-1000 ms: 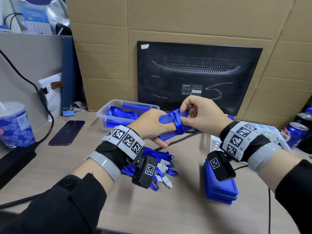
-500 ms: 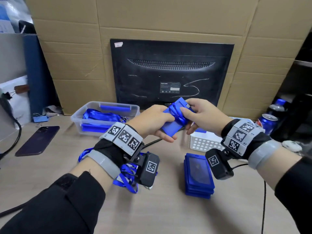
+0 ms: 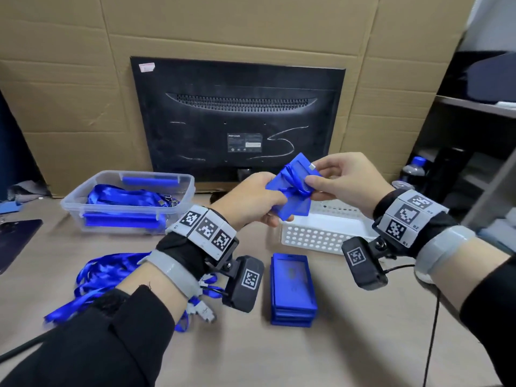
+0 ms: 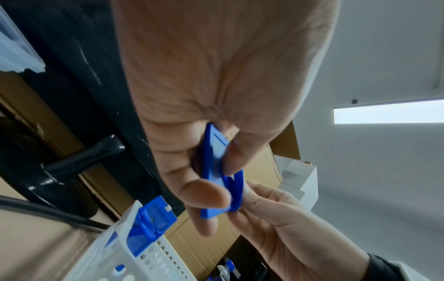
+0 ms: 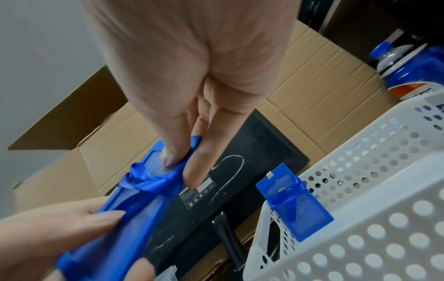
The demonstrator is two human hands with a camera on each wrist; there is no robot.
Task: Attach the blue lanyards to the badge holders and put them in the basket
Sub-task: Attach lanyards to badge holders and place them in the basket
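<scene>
1. My left hand grips the lower end of a blue badge holder, thumb on one face and fingers curled behind it, holding it in the air above the white basket near the back right of the bench.
2. My right hand pinches the blue lanyard wound round the holder's middle, thumb and forefinger closed on the ribbon where it bunches.
3. I judge the holder light and fairly stiff: a flat plastic rectangle with smooth, likely slippery faces, so holding it by the long edges should steady it best.
4. The lanyard is soft woven ribbon, limp and quick to unwind. Pinching it against the holder should keep the wrap tight until it drops in.
5. The basket is rigid white plastic with round holes; one wrapped holder already leans inside against its wall.
6. A stack of bare holders lies at mid-bench in front of the basket, and loose lanyards trail towards the front left edge.
7. A clear tub with more blue ribbon stands at the back left.
</scene>
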